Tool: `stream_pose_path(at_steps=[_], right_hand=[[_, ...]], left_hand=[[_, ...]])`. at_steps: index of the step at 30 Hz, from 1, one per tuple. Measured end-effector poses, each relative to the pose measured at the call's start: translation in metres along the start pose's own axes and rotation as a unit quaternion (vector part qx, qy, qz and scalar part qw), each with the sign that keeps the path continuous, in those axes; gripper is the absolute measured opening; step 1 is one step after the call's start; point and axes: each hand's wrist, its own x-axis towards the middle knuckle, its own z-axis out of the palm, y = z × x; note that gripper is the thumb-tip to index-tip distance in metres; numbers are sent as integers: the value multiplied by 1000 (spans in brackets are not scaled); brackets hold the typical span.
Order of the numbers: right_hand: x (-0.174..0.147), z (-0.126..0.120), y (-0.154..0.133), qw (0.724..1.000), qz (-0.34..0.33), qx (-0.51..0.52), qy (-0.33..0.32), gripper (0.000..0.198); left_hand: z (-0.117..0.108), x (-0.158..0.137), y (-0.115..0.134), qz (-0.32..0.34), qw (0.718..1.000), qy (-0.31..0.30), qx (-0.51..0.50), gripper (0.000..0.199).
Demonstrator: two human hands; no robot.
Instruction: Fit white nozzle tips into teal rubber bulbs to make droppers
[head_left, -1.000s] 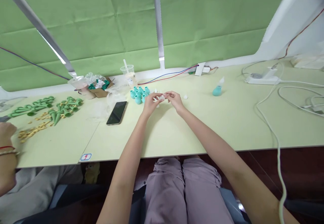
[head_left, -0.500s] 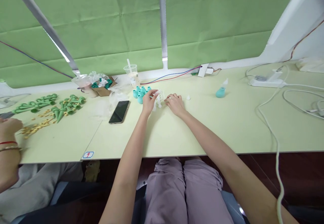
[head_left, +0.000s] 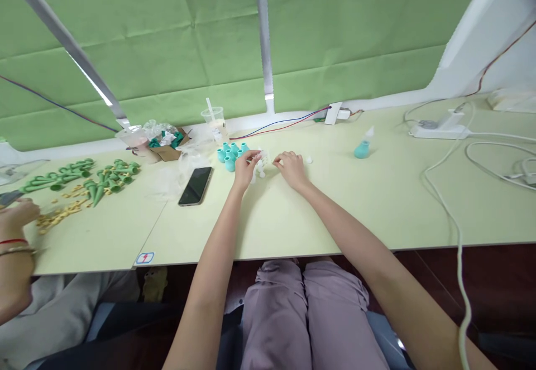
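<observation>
Small translucent white plastic pieces [head_left: 262, 172] stand in a cluster on the table between my two hands. My left hand [head_left: 244, 170] is closed at the cluster's left side, its thumb and fingertips pinched on one of the white pieces. Just right of the cluster is my right hand [head_left: 293, 169], with its fingers curled down and thumb and fingertips together; whether anything small is between them I cannot make out. Behind my left hand stand several teal rubber bulbs [head_left: 229, 163] with open necks. A single white piece [head_left: 309, 159] lies right of my right hand.
A teal bulb with a white nozzle [head_left: 362, 149] stands to the right. Leftward are a phone [head_left: 195, 186], plastic bag, drink cup [head_left: 215, 124] and cardboard box [head_left: 170, 151]. A power strip [head_left: 439, 130] and cables lie far right. A co-worker's hand [head_left: 19, 214] is near green cones.
My right hand has drawn slightly up and away from the white cluster. My left hand stays at the pieces. The view has shifted a little, and the co-worker's hand has moved slightly.
</observation>
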Motion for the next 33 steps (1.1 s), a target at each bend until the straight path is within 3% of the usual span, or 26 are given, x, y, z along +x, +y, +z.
stream_pose_path(at_steps=[3, 6, 14, 33], right_hand=[[3, -18, -6, 996, 24, 56, 69, 22], [4, -33, -15, 992, -11, 77, 97, 22], [-2, -35, -23, 992, -82, 63, 70, 25], [0, -37, -16, 992, -81, 70, 70, 22]], left_hand=[[2, -1, 2, 4, 1000, -8, 0, 23], [4, -3, 7, 18, 999, -27, 2, 23], [10, -5, 9, 1, 996, -69, -59, 27], [16, -5, 6, -28, 976, -78, -203, 38]])
